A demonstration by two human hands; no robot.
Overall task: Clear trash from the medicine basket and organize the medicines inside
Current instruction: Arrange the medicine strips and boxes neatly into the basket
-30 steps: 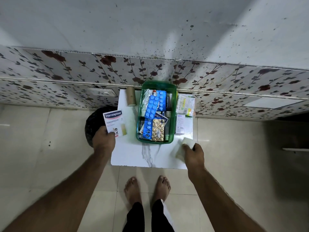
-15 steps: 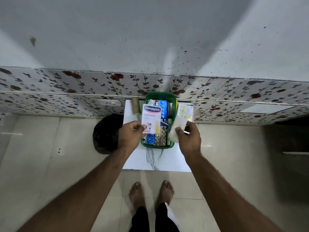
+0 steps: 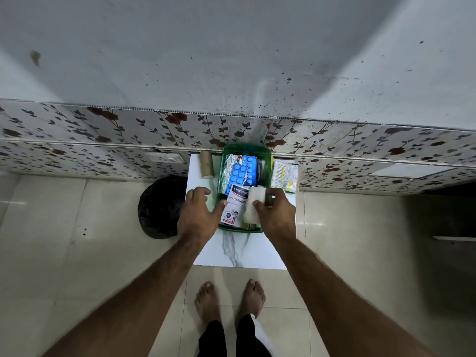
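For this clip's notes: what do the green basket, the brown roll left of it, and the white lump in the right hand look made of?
Green basket: likely moulded plastic, slightly glossy, with a smooth rounded rim. Brown roll: looks like plain cardboard, matte, with a paler end face; possibly an empty tape core. White lump pinched in the right hand: soft, matte, maybe gauze or cotton; too blurred to be sure.

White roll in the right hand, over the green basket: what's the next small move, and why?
Probably lower the white roll into the near right corner of the green basket and let go. The right hand holds it just above that corner, and the Hansaplast packet already lies beside it, with the left hand open at its edge.
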